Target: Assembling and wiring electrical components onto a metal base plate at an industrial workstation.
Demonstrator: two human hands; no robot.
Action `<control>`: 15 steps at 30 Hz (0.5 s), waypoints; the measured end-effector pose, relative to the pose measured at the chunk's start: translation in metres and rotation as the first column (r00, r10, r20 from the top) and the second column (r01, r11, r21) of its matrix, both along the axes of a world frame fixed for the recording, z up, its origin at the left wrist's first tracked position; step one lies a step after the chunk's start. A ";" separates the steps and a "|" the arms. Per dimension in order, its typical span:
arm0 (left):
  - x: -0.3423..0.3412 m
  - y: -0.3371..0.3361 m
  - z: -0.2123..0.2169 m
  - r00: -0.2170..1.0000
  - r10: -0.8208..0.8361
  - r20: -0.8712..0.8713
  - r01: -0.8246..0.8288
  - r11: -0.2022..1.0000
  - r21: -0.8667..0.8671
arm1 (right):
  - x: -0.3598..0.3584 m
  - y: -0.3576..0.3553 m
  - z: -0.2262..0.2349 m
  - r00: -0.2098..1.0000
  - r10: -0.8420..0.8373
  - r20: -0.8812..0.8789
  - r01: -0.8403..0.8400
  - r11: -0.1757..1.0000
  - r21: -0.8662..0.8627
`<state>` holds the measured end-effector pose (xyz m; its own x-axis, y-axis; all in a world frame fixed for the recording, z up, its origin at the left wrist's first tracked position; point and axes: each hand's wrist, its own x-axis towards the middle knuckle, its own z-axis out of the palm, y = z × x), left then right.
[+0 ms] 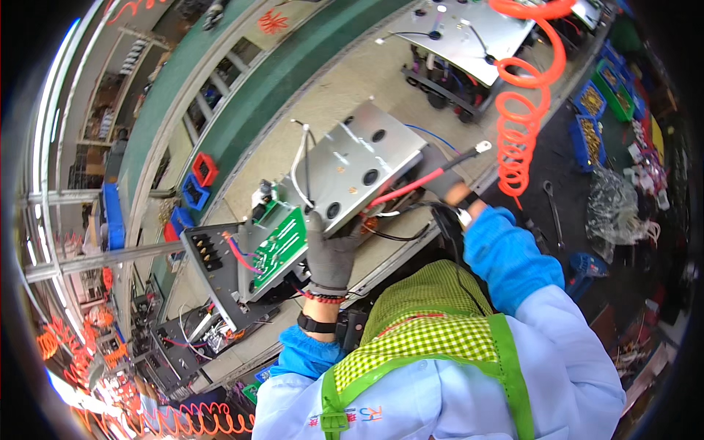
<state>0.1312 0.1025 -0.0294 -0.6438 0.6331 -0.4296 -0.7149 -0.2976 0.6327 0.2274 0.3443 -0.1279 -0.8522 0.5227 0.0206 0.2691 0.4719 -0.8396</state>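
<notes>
A silver metal panel assembly (359, 165) with round black grommets lies tilted on the workbench in front of me, a green circuit board (282, 246) at its left end. My left hand (331, 253), in a grey glove, grips its near edge beside the board, thumb on top. At the right end, my gloved right hand (442, 176) holds the panel's edge; its fingertips are partly hidden. A thick red cable (411, 183) with a black sleeve and ring lug passes over that hand. White and black wires (299, 165) rise from the far-left edge.
Another panel unit (466, 37) stands farther along the bench, near a hanging orange coiled hose (517, 139). To the left sits a black chassis part (209, 264). Blue bins of small parts (587, 139), a wrench (554, 213) and a plastic bag (612, 205) are at the right.
</notes>
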 end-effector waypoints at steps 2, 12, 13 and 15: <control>-0.002 -0.003 -0.002 0.999 0.051 0.007 -0.051 0.997 -0.058 | 0.017 -0.022 0.006 0.952 -0.204 -0.229 0.013 0.774 -0.634; -0.004 -0.074 0.100 0.602 -0.784 -0.151 0.671 0.599 -0.438 | 0.092 -0.072 0.004 0.974 -0.204 -0.099 0.158 0.925 -0.345; -0.010 -0.087 0.128 0.603 -0.771 -0.205 0.648 0.623 -0.438 | 0.098 -0.080 0.006 0.993 -0.116 0.012 0.116 0.990 -0.083; -0.031 -0.112 0.187 0.527 -0.762 -0.376 0.618 0.647 -0.446 | 0.105 -0.108 0.009 0.995 -0.076 0.066 0.100 0.663 -0.742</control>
<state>0.1005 -0.0091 0.1577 -0.1981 0.8997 -0.3890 -0.1917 0.3536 0.9155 0.3323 0.2366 -0.1192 -0.7955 0.4262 -0.4307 0.3045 -0.3333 -0.8923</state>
